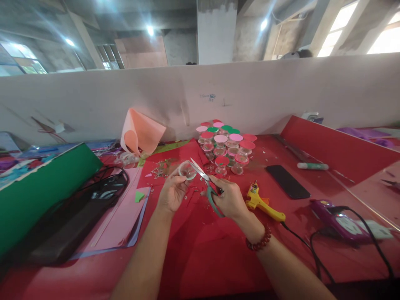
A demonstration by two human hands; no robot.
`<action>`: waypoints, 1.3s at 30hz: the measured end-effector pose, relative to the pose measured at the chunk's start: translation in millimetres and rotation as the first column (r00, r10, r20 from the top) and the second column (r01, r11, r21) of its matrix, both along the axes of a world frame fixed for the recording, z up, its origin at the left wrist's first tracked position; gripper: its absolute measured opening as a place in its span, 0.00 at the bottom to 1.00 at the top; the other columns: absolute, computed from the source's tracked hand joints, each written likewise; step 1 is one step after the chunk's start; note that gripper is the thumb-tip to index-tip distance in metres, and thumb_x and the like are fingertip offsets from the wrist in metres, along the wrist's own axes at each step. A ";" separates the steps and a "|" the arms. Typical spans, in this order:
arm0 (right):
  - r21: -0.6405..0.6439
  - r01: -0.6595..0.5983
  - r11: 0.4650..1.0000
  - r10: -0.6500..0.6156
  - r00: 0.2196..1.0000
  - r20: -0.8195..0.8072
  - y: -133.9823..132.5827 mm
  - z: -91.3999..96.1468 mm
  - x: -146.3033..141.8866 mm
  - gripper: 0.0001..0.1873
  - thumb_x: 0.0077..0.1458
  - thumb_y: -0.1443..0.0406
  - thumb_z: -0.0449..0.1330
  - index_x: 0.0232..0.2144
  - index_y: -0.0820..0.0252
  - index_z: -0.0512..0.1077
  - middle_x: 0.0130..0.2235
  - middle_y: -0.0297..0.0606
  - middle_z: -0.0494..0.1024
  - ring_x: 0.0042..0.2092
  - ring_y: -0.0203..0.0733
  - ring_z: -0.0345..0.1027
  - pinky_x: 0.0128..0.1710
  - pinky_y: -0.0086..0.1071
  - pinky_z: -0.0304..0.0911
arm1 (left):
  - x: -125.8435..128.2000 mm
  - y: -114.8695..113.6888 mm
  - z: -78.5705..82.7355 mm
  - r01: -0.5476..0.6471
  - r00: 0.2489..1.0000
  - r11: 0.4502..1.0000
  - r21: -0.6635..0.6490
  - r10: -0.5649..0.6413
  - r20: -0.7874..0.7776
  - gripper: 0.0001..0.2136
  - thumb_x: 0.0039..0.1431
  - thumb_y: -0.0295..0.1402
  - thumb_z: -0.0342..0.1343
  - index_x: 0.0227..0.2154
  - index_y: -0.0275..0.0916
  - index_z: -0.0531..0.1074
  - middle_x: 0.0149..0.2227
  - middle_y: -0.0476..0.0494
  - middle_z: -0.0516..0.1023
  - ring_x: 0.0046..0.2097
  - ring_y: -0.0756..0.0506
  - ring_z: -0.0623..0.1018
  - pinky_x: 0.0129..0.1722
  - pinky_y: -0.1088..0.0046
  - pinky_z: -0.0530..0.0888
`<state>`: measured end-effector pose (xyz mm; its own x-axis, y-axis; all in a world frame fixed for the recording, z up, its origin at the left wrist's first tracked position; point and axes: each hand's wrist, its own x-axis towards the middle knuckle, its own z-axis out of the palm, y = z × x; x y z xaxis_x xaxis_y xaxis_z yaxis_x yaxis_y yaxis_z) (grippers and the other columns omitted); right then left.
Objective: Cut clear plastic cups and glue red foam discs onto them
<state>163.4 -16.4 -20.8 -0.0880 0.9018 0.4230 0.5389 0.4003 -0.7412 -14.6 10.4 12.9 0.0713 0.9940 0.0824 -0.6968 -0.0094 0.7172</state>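
Over a red worktop (200, 266), the left hand (173, 192) pinches a small clear cup (186, 171); the right hand (228, 197) is closed around green-handled scissors (205, 177), blades by the cup's rim. The step looks like trimming, calling next for a steady rim and a careful snip. Beyond, clear containers (237, 168) cluster under coloured discs (222, 161); their contents are unclear.

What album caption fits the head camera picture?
Left hand holding a clear cup, right hand holding scissors, above a red table.
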 end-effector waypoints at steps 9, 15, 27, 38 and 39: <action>-0.115 0.002 0.993 -0.015 0.993 -0.118 0.9 7.6 0.0 0.19 0.48 0.58 0.62 0.42 0.60 0.76 0.25 0.30 0.70 0.24 0.33 0.59 0.25 0.25 0.56 | -4.9 0.7 2.2 -0.031 0.996 0.994 -0.107 0.040 0.085 0.22 0.46 0.20 0.51 0.46 0.35 0.73 0.37 0.42 0.82 0.39 0.46 0.81 0.36 0.74 0.79; 0.021 0.103 0.994 -0.105 0.988 0.111 -5.7 9.9 -1.6 0.24 0.47 0.60 0.63 0.48 0.54 0.74 0.40 0.39 0.79 0.36 0.43 0.72 0.37 0.31 0.64 | -3.5 3.9 1.0 -0.068 0.993 0.993 -0.093 0.077 0.091 0.18 0.47 0.19 0.53 0.43 0.35 0.75 0.35 0.44 0.81 0.36 0.49 0.80 0.40 0.76 0.77; -0.012 0.041 0.999 -0.040 0.995 0.092 -3.1 -2.0 -2.2 0.19 0.51 0.63 0.61 0.47 0.53 0.75 0.30 0.36 0.79 0.28 0.37 0.69 0.29 0.25 0.61 | -5.1 6.1 -1.5 -0.129 0.983 0.984 -0.126 0.144 0.116 0.16 0.49 0.20 0.54 0.42 0.33 0.76 0.40 0.40 0.82 0.41 0.47 0.80 0.43 0.74 0.77; -0.105 -0.052 0.993 0.053 0.999 0.008 -5.6 0.1 -5.4 0.15 0.53 0.58 0.60 0.40 0.59 0.77 0.21 0.30 0.68 0.22 0.33 0.56 0.23 0.25 0.53 | -3.8 3.5 2.3 -0.130 0.981 0.980 -0.151 0.149 0.122 0.18 0.50 0.20 0.54 0.46 0.32 0.75 0.39 0.39 0.82 0.40 0.47 0.81 0.43 0.74 0.77; -0.133 -0.079 0.988 0.073 0.996 -0.043 -5.5 -0.2 -6.0 0.15 0.52 0.57 0.61 0.38 0.60 0.77 0.20 0.29 0.66 0.21 0.32 0.55 0.22 0.25 0.52 | -4.3 3.8 2.0 -0.127 0.981 0.980 -0.150 0.146 0.125 0.19 0.50 0.20 0.54 0.46 0.32 0.75 0.39 0.40 0.82 0.40 0.47 0.81 0.43 0.74 0.77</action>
